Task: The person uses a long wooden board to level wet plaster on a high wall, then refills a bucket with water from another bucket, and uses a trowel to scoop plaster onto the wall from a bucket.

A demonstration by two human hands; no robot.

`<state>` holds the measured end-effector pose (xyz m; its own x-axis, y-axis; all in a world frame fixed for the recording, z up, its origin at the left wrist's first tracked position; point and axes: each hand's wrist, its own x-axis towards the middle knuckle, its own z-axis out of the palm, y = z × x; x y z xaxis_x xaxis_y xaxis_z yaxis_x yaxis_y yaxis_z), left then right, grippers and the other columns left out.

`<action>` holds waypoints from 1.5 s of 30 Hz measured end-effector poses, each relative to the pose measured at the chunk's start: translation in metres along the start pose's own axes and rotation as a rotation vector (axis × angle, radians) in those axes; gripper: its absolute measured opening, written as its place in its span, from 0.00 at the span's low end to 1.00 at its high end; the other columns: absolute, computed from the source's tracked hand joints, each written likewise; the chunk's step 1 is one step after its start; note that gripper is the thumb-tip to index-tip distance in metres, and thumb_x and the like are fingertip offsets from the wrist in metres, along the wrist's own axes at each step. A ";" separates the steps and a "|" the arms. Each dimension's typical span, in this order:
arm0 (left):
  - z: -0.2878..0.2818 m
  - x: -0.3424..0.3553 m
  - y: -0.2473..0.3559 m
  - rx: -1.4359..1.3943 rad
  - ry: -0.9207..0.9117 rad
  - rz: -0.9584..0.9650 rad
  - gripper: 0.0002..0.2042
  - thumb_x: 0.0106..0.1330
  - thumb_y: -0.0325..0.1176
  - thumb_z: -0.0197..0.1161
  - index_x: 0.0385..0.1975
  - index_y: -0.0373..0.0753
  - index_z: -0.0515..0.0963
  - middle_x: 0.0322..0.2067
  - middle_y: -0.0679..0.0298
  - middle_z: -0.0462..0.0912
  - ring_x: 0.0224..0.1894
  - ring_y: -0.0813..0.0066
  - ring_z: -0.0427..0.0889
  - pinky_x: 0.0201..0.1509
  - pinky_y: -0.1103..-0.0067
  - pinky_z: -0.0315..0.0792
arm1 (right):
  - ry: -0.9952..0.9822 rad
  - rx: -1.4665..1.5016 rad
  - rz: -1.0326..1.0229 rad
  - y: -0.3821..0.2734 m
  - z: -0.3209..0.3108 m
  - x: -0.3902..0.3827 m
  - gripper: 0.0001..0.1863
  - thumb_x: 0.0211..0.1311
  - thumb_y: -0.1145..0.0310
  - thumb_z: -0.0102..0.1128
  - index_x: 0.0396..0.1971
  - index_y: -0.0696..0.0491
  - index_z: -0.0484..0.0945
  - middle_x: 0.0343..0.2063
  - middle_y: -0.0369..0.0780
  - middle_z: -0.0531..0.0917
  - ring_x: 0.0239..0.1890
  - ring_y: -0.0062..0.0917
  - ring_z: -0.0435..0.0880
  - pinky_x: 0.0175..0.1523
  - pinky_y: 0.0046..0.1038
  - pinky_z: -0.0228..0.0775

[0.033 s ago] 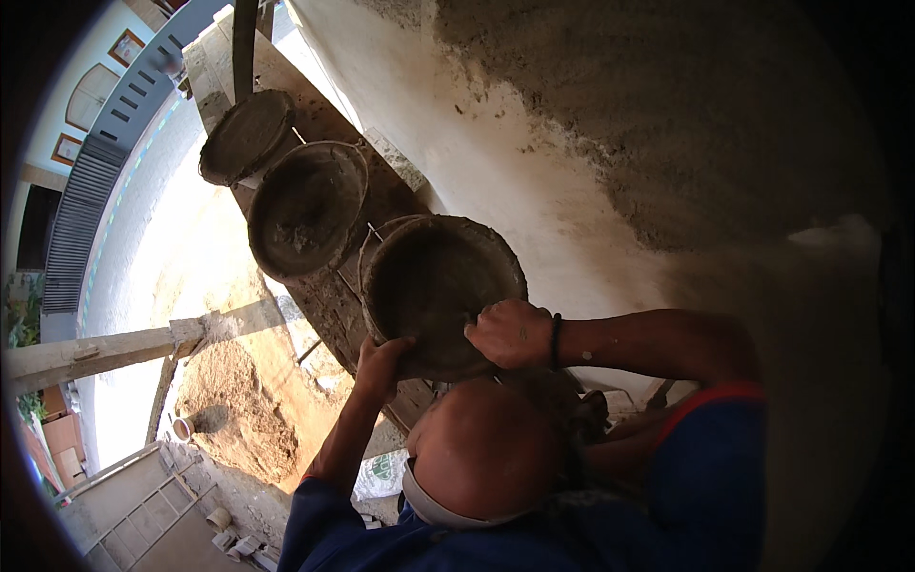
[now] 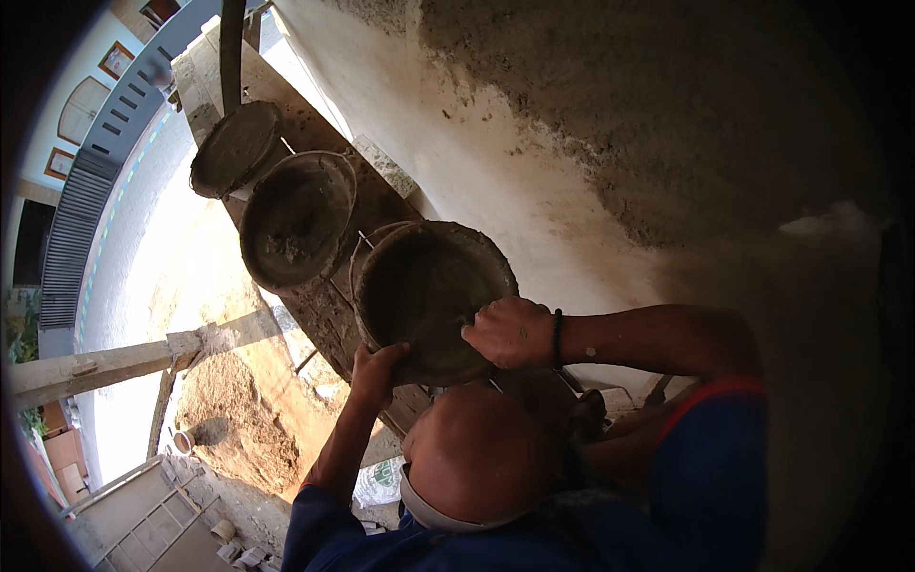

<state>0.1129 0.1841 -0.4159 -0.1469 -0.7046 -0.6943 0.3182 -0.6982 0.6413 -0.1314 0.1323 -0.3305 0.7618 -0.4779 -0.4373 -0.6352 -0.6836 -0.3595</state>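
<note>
My left hand (image 2: 379,367) grips the lower-left rim of the nearest round, mortar-coated bucket (image 2: 429,272), its thumb over the edge. My right hand (image 2: 500,329) is closed inside that bucket toward the lower right; what it holds, if anything, is hidden. A dark beaded band circles my right wrist. A person's bare head (image 2: 481,439) with a light band fills the bottom centre between the forearms. Beyond the nearest bucket, a second dirty bucket (image 2: 297,217) and a third (image 2: 238,143) stand in a row along a muddy wooden plank (image 2: 200,76).
A rough, partly plastered wall (image 2: 610,124) rises at the right. Wooden beams (image 2: 95,364) cross at the left. Below lie a sand pile (image 2: 224,405), a white sack (image 2: 376,481), a short pipe (image 2: 182,442) and a metal ladder-like frame (image 2: 152,524). A grey gate (image 2: 67,248) is across the way.
The plank, buckets and surroundings sit slightly lower and further left in the view. My hands keep almost the same grip and position on and inside the nearest bucket.
</note>
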 end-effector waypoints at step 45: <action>0.065 0.004 -0.012 -0.007 0.173 0.217 0.17 0.53 0.21 0.55 0.45 0.28 0.72 0.36 0.56 0.80 0.32 0.66 0.83 0.35 0.74 0.80 | 0.421 -0.116 0.391 0.057 -0.010 -0.037 0.07 0.50 0.72 0.56 0.28 0.58 0.76 0.22 0.47 0.81 0.29 0.42 0.83 0.35 0.40 0.77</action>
<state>0.0472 0.1814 -0.4051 0.0879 -0.8051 -0.5866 0.3317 -0.5316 0.7794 -0.1947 0.1060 -0.3265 0.4733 -0.8688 -0.1458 -0.8795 -0.4566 -0.1344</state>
